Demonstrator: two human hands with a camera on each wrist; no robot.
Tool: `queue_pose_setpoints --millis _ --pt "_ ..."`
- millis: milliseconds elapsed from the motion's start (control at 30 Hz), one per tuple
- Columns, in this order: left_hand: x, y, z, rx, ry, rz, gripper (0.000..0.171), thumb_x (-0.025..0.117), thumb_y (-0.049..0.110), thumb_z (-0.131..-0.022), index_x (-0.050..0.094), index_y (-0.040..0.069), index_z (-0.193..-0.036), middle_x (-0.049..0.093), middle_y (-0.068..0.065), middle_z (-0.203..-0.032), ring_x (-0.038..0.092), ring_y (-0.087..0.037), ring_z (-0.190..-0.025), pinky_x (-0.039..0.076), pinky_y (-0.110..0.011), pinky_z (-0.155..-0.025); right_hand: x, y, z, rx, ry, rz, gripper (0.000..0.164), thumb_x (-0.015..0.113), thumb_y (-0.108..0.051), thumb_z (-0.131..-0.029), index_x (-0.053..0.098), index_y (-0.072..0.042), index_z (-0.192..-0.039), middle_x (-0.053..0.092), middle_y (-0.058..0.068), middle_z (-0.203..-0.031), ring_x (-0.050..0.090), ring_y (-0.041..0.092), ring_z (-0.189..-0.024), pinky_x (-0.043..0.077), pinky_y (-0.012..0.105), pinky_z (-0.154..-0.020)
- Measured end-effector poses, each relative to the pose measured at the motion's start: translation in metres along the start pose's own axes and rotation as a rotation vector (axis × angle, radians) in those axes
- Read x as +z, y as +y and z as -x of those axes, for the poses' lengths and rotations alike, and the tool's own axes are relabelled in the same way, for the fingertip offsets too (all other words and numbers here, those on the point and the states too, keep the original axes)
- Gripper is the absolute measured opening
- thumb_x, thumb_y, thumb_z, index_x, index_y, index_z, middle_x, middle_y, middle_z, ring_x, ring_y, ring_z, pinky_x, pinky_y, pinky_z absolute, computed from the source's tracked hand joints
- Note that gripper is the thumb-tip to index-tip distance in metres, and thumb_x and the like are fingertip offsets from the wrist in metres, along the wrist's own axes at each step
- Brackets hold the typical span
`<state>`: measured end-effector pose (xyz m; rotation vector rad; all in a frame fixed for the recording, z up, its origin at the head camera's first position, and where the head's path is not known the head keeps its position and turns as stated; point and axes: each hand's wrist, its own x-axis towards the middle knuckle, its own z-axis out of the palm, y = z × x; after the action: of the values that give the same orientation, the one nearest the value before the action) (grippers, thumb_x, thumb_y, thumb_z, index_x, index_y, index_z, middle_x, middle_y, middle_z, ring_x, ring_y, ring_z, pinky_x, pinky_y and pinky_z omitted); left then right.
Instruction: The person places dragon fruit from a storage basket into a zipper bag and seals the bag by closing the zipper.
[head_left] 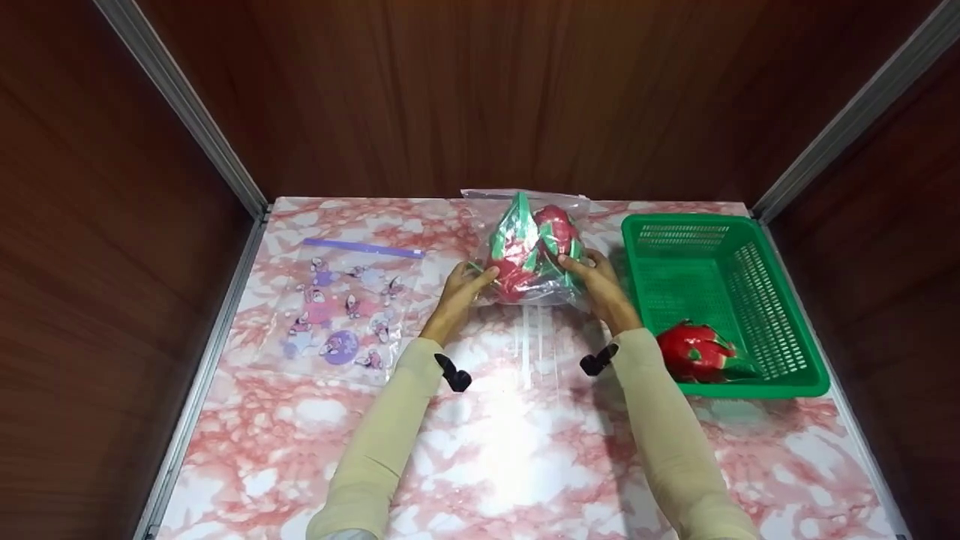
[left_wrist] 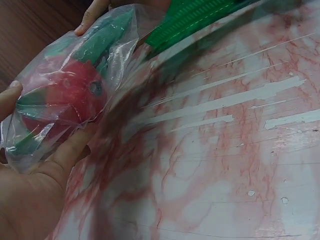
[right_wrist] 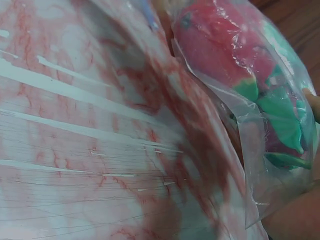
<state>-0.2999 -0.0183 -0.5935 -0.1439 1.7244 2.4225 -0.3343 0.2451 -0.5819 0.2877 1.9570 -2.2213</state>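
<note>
Presently, both hands are found engaged on one clear zip bag, which is held between them at the far side of the marbled table (head_left: 315,450). The near left corner of the clear zip bag (head_left: 484,225) is gripped by the left hand (head_left: 456,300), its right side by the right hand (head_left: 606,291), with both thumbs laid on top. Two dragon fruits are contained: the left fruit (head_left: 514,262) is aligned lengthwise away from the person, green tip toward the zip edge; the right fruit (head_left: 556,231) is set close beside it. The zip edge is turned to the far wall, beyond both hands. Whether the underside is clear of the table cannot be established. Nearer the right hand, a green basket (head_left: 750,391) is noted, a third dragon fruit (head_left: 694,352) being lodged in its near left corner. Nearer the left hand, a printed bag (head_left: 341,315) is laid flat.
</note>
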Motion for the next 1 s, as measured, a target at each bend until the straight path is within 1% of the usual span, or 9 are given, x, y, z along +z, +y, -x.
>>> queue_pose_setpoints --millis 67,200,400,533,667,733,833,900,1000 --pt "0.000 0.000 -0.003 0.016 -0.003 0.008 0.038 0.074 0.018 -0.102 0.052 0.003 -0.129 0.071 -0.002 -0.103 0.068 -0.015 -0.086 0.065 -0.031 -0.078 0.001 0.000 -0.003 -0.004 0.004 -0.006 0.066 0.076 -0.019 -0.098 0.040 0.003 -0.149 0.059 0.007 -0.121 0.066 0.012 -0.097 0.060 0.022 -0.084" --pt "-0.001 0.000 -0.007 0.051 0.017 -0.032 0.040 0.073 0.018 -0.103 0.051 0.000 -0.131 0.072 -0.001 -0.103 0.070 -0.012 -0.085 0.067 -0.034 -0.080 0.002 0.001 -0.008 0.000 0.007 -0.005 0.070 0.077 -0.019 -0.099 0.039 0.003 -0.154 0.061 0.006 -0.120 0.066 0.011 -0.096 0.060 0.021 -0.085" --pt "-0.003 0.000 -0.013 0.053 0.041 -0.081 0.038 0.070 0.021 -0.105 0.052 0.001 -0.132 0.072 -0.001 -0.098 0.070 -0.011 -0.082 0.067 -0.037 -0.082 0.003 0.001 -0.014 0.000 -0.005 0.012 0.073 0.077 -0.021 -0.099 0.038 0.003 -0.156 0.062 0.007 -0.119 0.067 0.012 -0.096 0.061 0.023 -0.084" --pt "-0.002 0.000 -0.016 0.061 0.050 -0.136 0.039 0.070 0.023 -0.105 0.054 0.000 -0.132 0.071 -0.001 -0.101 0.069 -0.011 -0.084 0.065 -0.037 -0.082 0.002 -0.001 -0.017 -0.001 -0.009 0.040 0.077 0.078 -0.025 -0.099 0.037 0.001 -0.158 0.061 0.007 -0.122 0.066 0.012 -0.099 0.062 0.024 -0.083" --pt "-0.001 0.000 -0.017 0.057 0.058 -0.187 0.041 0.071 0.026 -0.104 0.055 -0.002 -0.131 0.073 -0.006 -0.109 0.068 -0.012 -0.089 0.061 -0.040 -0.079 0.000 -0.002 -0.018 0.020 -0.013 0.050 0.081 0.078 -0.029 -0.099 0.035 -0.002 -0.162 0.059 0.008 -0.128 0.065 0.012 -0.101 0.062 0.024 -0.084" --pt "-0.001 -0.001 -0.019 0.056 0.067 -0.205 0.043 0.072 0.027 -0.104 0.056 -0.002 -0.132 0.073 -0.011 -0.116 0.067 -0.012 -0.093 0.059 -0.038 -0.080 0.000 -0.001 -0.019 0.030 -0.013 0.061 0.082 0.077 -0.031 -0.099 0.034 -0.003 -0.163 0.058 0.008 -0.130 0.064 0.012 -0.102 0.061 0.024 -0.084" --pt "-0.001 -0.002 -0.020 0.045 0.071 -0.213 0.046 0.072 0.028 -0.104 0.054 -0.001 -0.136 0.071 -0.018 -0.128 0.067 -0.013 -0.100 0.057 -0.032 -0.083 0.000 0.000 -0.021 0.024 0.002 0.098 0.081 0.077 -0.032 -0.099 0.036 -0.004 -0.163 0.057 0.010 -0.135 0.061 0.011 -0.104 0.057 0.021 -0.086" --pt "-0.001 -0.003 -0.020 0.035 0.069 -0.212 0.048 0.071 0.027 -0.104 0.052 0.000 -0.138 0.070 -0.021 -0.132 0.066 -0.014 -0.103 0.055 -0.029 -0.084 0.000 0.001 -0.022 0.014 0.009 0.125 0.080 0.076 -0.032 -0.099 0.037 -0.003 -0.163 0.056 0.014 -0.140 0.059 0.011 -0.106 0.054 0.020 -0.089" --pt "-0.001 -0.006 -0.021 0.026 0.068 -0.209 0.049 0.070 0.026 -0.105 0.049 0.000 -0.141 0.069 -0.025 -0.135 0.067 -0.016 -0.104 0.054 -0.029 -0.085 0.000 0.003 -0.024 0.006 0.015 0.146 0.079 0.075 -0.030 -0.100 0.037 -0.002 -0.163 0.055 0.018 -0.146 0.059 0.012 -0.110 0.051 0.020 -0.094"
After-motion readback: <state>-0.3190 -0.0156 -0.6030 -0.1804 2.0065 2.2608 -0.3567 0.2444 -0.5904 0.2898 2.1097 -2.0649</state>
